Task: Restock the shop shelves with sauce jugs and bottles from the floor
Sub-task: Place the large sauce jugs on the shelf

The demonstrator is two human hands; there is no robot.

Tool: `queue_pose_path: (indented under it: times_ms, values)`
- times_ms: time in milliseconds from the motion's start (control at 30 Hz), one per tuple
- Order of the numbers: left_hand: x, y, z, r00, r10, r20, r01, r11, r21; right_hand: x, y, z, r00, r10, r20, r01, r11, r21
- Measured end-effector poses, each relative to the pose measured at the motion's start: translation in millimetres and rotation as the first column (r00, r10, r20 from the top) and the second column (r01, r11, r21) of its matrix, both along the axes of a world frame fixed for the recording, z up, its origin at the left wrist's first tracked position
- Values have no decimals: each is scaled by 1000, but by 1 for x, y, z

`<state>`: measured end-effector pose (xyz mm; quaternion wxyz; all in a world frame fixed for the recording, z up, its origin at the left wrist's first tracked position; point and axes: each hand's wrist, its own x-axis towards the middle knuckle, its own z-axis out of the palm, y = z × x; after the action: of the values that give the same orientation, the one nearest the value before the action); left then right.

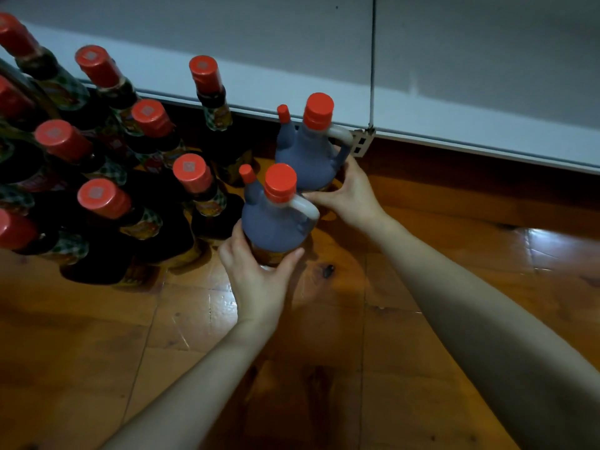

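Left hand [259, 274] is gripping the near sauce jug [276, 222] low down — right hand [349, 190] is gripping the far sauce jug [308, 154], both standing on the wooden floor [324, 352].

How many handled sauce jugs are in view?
2. The near jug is gripped low by the left hand; the far jug, beside the shelf base, is gripped by the right hand. More may hide behind the bottles.

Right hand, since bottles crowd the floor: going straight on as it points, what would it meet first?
The right hand grips the farther grey red-capped plastic jug, so that comes first; beyond, probably the dark red-capped bottle.
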<state>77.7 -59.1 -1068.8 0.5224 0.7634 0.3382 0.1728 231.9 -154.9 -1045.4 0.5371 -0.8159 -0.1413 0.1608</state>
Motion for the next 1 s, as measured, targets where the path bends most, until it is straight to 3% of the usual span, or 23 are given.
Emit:
queue_pose_path:
  times_ms: [367, 633, 1000]
  values:
    - [2, 2, -2, 994, -80, 75, 85, 995, -61, -50, -77, 3, 980, -195, -24, 195, 980, -30]
    - [0, 7, -9, 974, -224, 11, 222, 970, 101, -74, -92, -9, 964, -266, -25, 266, 964, -16]
    - [19, 7, -25, 955, -242, 171, 254, 966, -53, -78, -66, -28, 901, -433, 10, 433, 901, 27]
